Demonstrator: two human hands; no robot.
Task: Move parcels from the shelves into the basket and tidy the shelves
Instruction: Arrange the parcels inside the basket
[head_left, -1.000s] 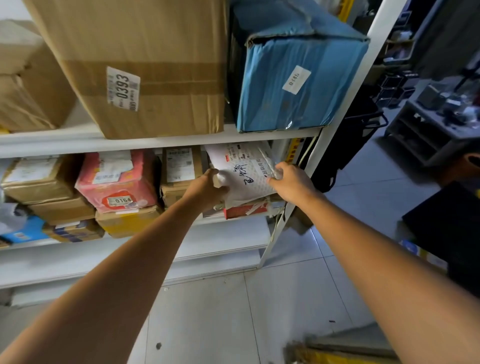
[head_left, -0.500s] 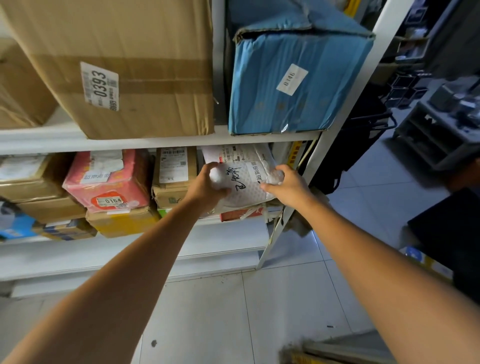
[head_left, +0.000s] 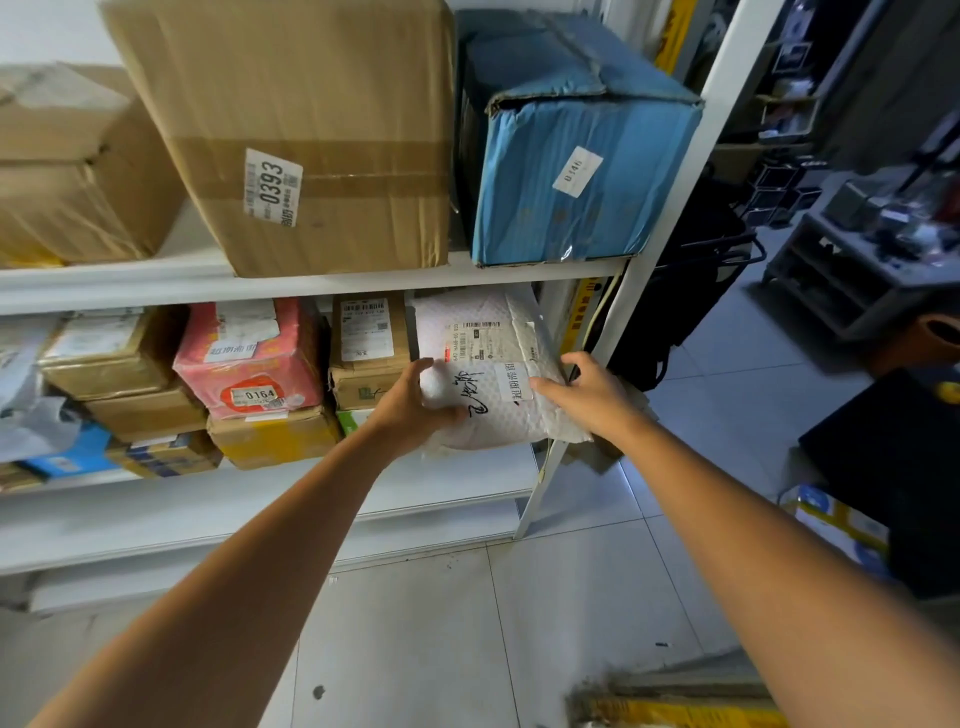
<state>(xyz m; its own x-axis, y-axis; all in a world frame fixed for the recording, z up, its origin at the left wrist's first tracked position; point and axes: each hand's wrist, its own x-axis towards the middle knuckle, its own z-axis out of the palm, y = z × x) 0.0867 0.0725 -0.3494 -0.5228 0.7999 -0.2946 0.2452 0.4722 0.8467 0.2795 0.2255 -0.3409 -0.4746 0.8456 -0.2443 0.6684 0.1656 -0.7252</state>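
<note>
Both the left hand (head_left: 409, 406) and right hand (head_left: 589, 396) curl round opposite edges of the white padded parcel (head_left: 501, 423)

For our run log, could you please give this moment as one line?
left hand: grips white mailer | right hand: holds its right edge | place: shelf, right end

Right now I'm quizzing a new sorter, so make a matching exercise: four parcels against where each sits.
1. large brown cardboard box marked 0393
2. blue plastic-wrapped box
3. pink box marked 0164
4. white padded mailer bag

A. between left hand and right hand
B. upper shelf, right end
C. lower shelf, atop a yellow-taped carton
D. upper shelf, middle

Pairs: 1-D, 2-B, 3-C, 4-A
</note>
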